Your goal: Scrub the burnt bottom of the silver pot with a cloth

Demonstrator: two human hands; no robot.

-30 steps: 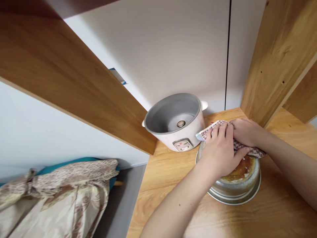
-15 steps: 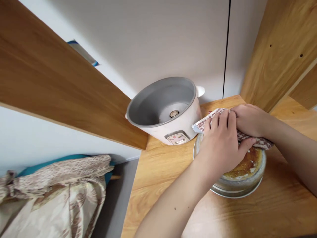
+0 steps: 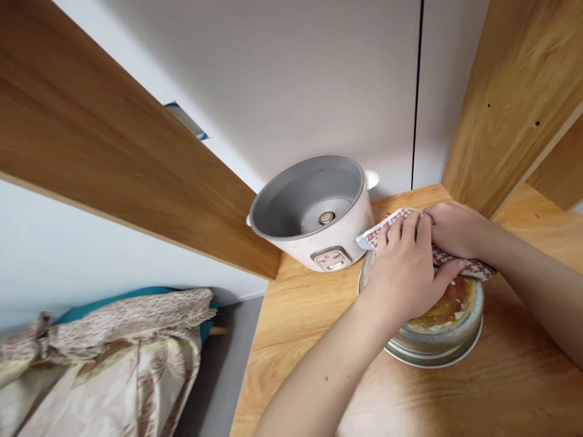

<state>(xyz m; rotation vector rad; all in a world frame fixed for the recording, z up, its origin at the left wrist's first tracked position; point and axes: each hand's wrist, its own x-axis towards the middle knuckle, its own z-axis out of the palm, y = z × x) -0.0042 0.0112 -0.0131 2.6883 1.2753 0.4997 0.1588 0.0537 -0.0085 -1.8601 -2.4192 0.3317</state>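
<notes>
An inner pot (image 3: 449,312) lies bottom up on the wooden tabletop, its base stained brown with flaking patches. Across that base is a folded cloth (image 3: 467,262) with a reddish-brown and white pattern. My left hand (image 3: 403,261) presses the cloth against the pot, fingers bent over it and thumb out to the right. Just beyond, my right hand (image 3: 455,229) is closed on the cloth, its fingertips partly hidden. Left of the pot stands a white rice cooker body (image 3: 314,212), lidless, with a grey interior and a round metal piece at its centre.
Wooden panels rise at left (image 3: 136,145) and right (image 3: 505,103) of the wooden tabletop (image 3: 291,315). A pale wall (image 3: 319,79) is behind the cooker. Below left, patterned fabric (image 3: 127,358) drapes over something teal, beside a grey floor (image 3: 214,376).
The view has shifted slightly, so the cooker appears a little lower and farther right. Both hands stay on the cloth over the upturned pot, with hardly any movement.
</notes>
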